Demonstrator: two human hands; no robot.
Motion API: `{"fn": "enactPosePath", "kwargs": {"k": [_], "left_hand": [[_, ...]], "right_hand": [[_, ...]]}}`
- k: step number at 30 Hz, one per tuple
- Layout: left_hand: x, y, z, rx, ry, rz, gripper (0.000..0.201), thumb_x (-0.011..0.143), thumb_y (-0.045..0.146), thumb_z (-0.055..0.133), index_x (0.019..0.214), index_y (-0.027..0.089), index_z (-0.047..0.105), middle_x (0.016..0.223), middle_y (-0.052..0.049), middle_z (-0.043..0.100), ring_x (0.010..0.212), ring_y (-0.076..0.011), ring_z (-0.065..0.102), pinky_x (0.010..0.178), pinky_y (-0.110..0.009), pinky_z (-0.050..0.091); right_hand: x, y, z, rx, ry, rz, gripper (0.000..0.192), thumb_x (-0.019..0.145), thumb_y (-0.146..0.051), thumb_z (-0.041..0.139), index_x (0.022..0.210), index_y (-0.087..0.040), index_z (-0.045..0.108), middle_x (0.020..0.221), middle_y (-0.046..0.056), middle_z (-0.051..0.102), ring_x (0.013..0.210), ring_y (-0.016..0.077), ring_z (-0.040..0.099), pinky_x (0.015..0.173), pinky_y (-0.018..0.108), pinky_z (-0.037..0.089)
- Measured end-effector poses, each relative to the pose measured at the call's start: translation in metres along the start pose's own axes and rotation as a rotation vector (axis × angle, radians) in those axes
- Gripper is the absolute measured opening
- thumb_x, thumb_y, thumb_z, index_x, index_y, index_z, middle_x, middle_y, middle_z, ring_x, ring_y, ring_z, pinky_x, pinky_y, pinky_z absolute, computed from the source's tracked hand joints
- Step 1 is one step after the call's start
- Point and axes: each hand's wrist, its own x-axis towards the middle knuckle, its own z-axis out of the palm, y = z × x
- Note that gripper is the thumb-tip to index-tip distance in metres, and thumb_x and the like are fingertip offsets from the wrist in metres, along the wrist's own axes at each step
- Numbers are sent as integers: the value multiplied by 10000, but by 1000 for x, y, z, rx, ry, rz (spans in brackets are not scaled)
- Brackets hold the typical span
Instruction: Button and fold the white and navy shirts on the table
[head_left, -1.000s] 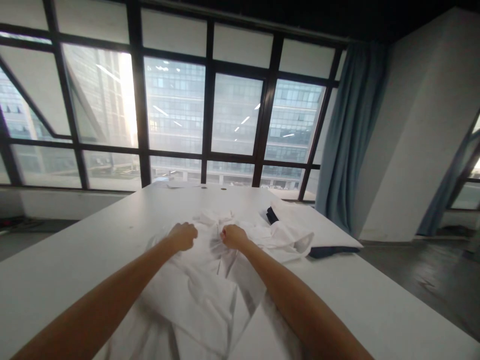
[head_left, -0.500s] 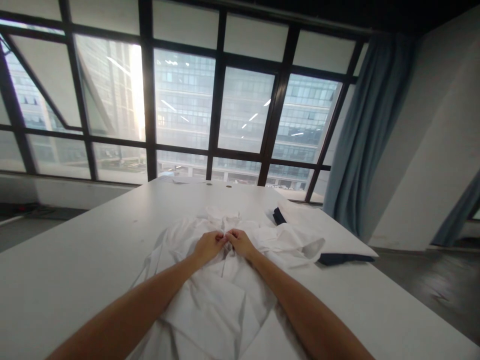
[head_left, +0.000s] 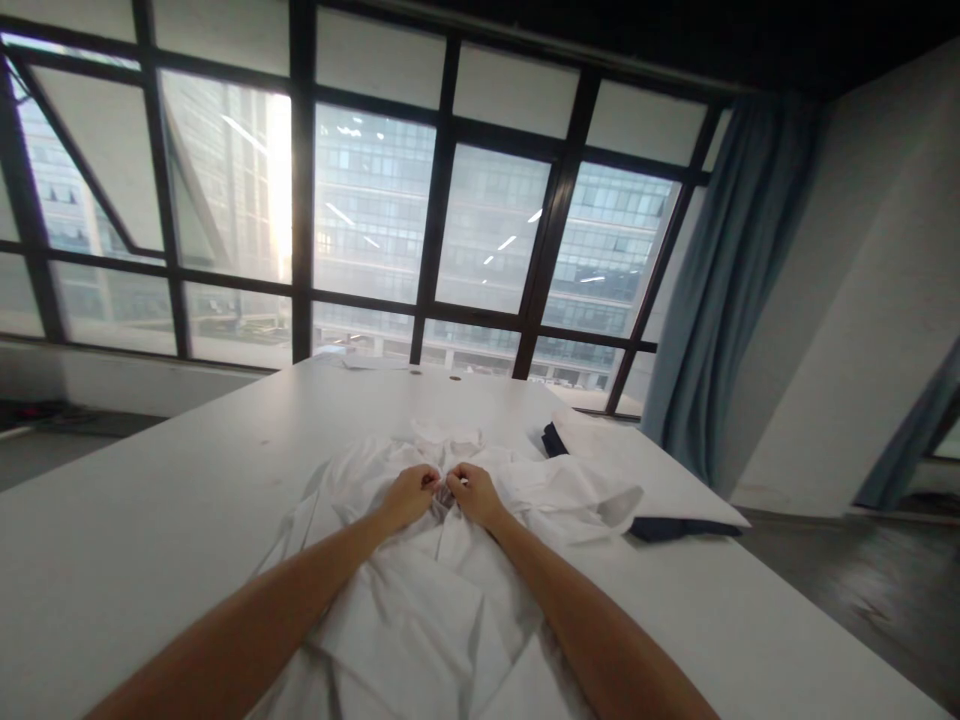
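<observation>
Head view. Long white table running from 6 o'clock away toward 12 o'clock, its far edge just short of the black-framed window wall. Bare tabletop wide open at 9 o'clock, a narrower bare strip at 4 o'clock before the right edge drops to dark floor. One white shirt spread rumpled along the table's middle, from the bottom of frame up to the collar near the centre, cut off at 6 o'clock. Two hands, both closed on the shirt's front opening just below the collar: left hand and right hand nearly touching, knuckles facing each other, fingertips curled inward and pinching a small bit of white cloth between them. What exactly sits in the pinch too small to make out. Both forearms entering from 6 o'clock, cut off by the bottom edge. At 2 o'clock from the hands, one folded pile, white on top with a dark navy layer showing at its near and far corners, touching the shirt's right sleeve. One blue curtain at 2 o'clock, a second blue strip cut off at the right edge. Small flat items on the far table end, blurred.
</observation>
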Motion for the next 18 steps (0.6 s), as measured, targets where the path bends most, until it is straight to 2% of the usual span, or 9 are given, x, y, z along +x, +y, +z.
{"fn": "enactPosePath", "kwargs": {"k": [3, 6, 8, 10, 14, 16, 18], "left_hand": [[-3, 4, 0, 5, -12, 15, 111, 779, 149, 510, 719, 162, 602, 670, 11, 598, 674, -131, 540, 645, -235, 400], [-7, 12, 1, -63, -26, 67, 102, 781, 142, 498, 730, 170, 582, 686, 15, 592, 698, -136, 546, 662, -231, 418], [-8, 16, 1, -108, -25, 84, 101, 792, 142, 492, 763, 171, 584, 721, 8, 610, 713, -137, 559, 670, -228, 431], [-7, 16, -2, -99, 31, 36, 119, 815, 141, 479, 807, 173, 593, 773, -8, 640, 737, -140, 577, 690, -231, 441], [3, 0, -17, 13, 202, -177, 147, 867, 172, 460, 892, 168, 605, 876, -48, 683, 811, -159, 616, 724, -249, 451], [8, -9, -22, 38, 226, -247, 148, 877, 199, 467, 916, 164, 606, 897, -59, 691, 840, -167, 634, 709, -244, 453], [11, -15, -25, 25, 234, -270, 145, 880, 217, 471, 923, 167, 601, 905, -57, 697, 824, -160, 648, 689, -233, 454]], "right_hand": [[1, -1, -2, -56, -55, -13, 190, 765, -194, 485, 696, -139, 653, 696, 29, 664, 661, 126, 566, 621, 198, 406], [3, 0, -2, -104, -175, -28, 148, 740, -160, 511, 691, -136, 649, 701, 23, 665, 670, 129, 563, 624, 203, 402], [5, 2, -2, -140, -206, -38, 117, 728, -145, 529, 700, -133, 642, 715, 24, 668, 674, 131, 562, 622, 204, 396], [8, 5, -4, -169, -147, -19, 126, 754, -154, 520, 717, -136, 639, 728, 30, 670, 679, 131, 565, 624, 204, 391], [11, 14, -17, -249, 104, 135, 230, 846, -216, 438, 770, -142, 641, 738, 56, 675, 692, 140, 580, 642, 214, 393], [12, 14, -25, -279, 153, 190, 265, 874, -233, 408, 807, -138, 646, 763, 71, 685, 716, 146, 595, 660, 220, 399], [12, 6, -31, -312, 145, 201, 277, 895, -270, 411, 846, -140, 651, 793, 82, 695, 737, 151, 611, 671, 227, 406]]}}
